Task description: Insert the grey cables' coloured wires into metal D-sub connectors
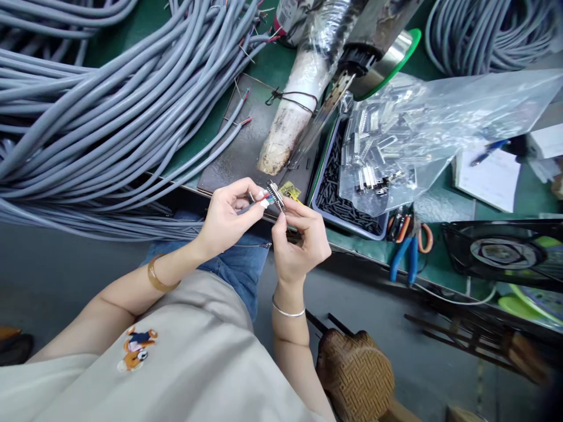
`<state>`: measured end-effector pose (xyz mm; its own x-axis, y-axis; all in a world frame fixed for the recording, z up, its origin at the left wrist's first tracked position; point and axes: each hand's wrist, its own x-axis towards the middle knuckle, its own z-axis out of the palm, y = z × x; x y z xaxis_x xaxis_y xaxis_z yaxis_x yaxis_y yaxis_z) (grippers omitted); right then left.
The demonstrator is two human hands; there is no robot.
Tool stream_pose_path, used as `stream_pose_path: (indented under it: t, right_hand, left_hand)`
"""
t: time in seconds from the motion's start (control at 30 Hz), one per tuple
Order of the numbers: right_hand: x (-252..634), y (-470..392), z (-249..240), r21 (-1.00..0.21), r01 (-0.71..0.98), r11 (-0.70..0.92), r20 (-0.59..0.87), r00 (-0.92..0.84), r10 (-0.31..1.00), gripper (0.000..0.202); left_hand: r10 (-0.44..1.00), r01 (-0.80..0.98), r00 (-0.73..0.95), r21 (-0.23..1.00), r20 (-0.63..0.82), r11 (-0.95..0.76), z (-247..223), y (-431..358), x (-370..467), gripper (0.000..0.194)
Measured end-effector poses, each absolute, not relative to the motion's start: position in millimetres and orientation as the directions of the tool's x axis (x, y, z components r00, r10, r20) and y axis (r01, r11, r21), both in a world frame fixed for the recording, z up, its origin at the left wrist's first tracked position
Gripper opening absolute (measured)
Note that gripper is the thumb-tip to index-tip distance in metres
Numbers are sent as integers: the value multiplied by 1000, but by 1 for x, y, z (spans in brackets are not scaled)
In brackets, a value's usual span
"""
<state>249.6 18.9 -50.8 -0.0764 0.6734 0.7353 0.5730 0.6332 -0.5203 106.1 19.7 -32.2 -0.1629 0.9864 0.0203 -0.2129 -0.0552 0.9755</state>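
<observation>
My left hand (229,214) pinches the stripped end of a grey cable, and thin coloured wires (269,198) show past its fingertips. Those wires run to a metal multi-pin connector (276,196). Its lower edge is gripped between the thumb and fingers of my right hand (301,240). The two hands are close together just in front of the bench edge, above my lap. Just beyond the connector is a small yellow label (290,191). My fingers hide part of the joint between wires and connector.
Bundled grey cables (145,111) cover the bench's left. A white wrapped tube (290,111) and thin metal rods (321,117) point toward my hands. Right are a tray of black pieces (332,187), a plastic bag of connectors (387,129), blue-handled pliers (407,252), a fan (505,252) and a stool (358,375).
</observation>
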Motion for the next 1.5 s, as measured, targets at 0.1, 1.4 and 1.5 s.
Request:
stream_pose_path:
  t: [0.1,1.4,1.5]
  right_hand:
    - [249,22,-49,-524,563,639,739,-71,670,15]
    - [245,34,-39,-607,514,607,687,-46,726,12]
    - [245,36,-38,-578,534,617,699,-65,712,14]
  left_hand:
    - [983,-191,-177,978,51,-85,-31,23,106,10]
    - [965,102,-52,963,255,-249,-29,33,90,7]
    - [957,176,-28,944,289,-280,-27,35,87,6]
